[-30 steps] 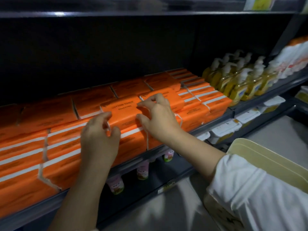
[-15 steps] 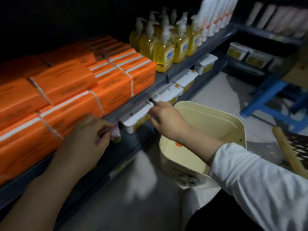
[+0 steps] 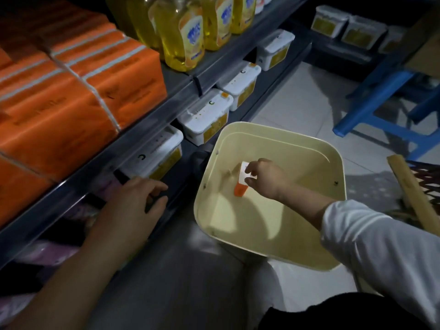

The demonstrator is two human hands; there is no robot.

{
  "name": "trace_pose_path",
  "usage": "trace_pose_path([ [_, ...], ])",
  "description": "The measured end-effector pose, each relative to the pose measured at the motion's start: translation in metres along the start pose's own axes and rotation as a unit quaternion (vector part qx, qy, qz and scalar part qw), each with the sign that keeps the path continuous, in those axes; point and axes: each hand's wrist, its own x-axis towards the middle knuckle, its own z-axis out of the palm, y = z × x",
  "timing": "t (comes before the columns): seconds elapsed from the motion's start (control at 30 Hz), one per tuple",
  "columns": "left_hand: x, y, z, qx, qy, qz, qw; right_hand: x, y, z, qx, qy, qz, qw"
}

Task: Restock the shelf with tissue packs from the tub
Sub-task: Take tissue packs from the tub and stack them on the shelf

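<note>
One pack [image 3: 240, 190] left in the tub [image 3: 309, 148], pinched by the right hand [image 3: 269, 178]. The left hand [image 3: 133, 210] is spread, seemingly resting on the shelf [image 3: 152, 125] edge. Pale tiled floor [image 3: 309, 96].

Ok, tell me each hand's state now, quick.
Left hand: open, fingers loose, holding nothing, by the shelf edge.
Right hand: pinching the tissue pack inside the tub.

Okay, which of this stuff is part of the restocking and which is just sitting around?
In the job: tub; tissue pack inside it, pinched by the right hand; orange packs stacked on the shelf.
Lying about: yellow bottles; white lidded boxes; blue stool.
</note>
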Motion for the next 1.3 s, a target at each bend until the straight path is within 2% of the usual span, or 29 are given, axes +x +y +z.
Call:
trace_pose_path([
  [0.3, 0.029, -0.003, 0.021, 0.020, -0.012, -0.018, 1.000, 0.042, 0.044, 0.042, 0.059, -0.038, 0.109, 0.992],
  [0.6, 0.048, -0.014, 0.031, 0.043, -0.051, -0.010, 0.998, 0.087, 0.046, 0.095, 0.155, -0.041, 0.234, 0.959],
  [0.77, 0.049, -0.019, 0.037, 0.051, -0.067, -0.020, 0.996, 0.107, 0.052, 0.128, 0.079, -0.066, 0.201, 0.974],
  [1.0, 0.049, -0.013, 0.040, 0.055, -0.072, -0.012, 0.996, 0.107, 0.054, 0.129, 0.162, -0.054, 0.212, 0.962],
  [1.13, 0.047, -0.007, 0.038, 0.037, -0.067, -0.016, 0.997, 0.089, 0.065, 0.120, 0.288, -0.028, 0.230, 0.929],
  [1.3, 0.039, 0.006, 0.029, 0.015, -0.070, -0.013, 0.997, 0.061, 0.057, 0.090, 0.470, 0.027, 0.239, 0.849],
])
